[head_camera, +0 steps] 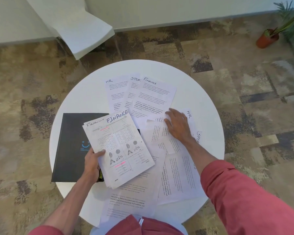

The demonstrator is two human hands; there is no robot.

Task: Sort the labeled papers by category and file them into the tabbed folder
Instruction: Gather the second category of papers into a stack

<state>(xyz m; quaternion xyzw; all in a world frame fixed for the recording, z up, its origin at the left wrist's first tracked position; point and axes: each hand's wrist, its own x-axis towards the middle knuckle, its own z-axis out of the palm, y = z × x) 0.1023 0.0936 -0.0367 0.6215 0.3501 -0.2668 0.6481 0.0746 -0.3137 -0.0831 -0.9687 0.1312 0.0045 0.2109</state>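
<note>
Left hand (92, 160) pinches FINANCE stack (124, 150) by its left edge; right hand (177, 127) lies flat on loose papers (176, 177)

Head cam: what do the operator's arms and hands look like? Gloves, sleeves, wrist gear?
No gloves: left hand and right hand bare, no watch, ring or band visible. Forearms bare. The right sleeve is faded red cloth ending near the elbow; the left sleeve matches, mostly out of frame.
</note>
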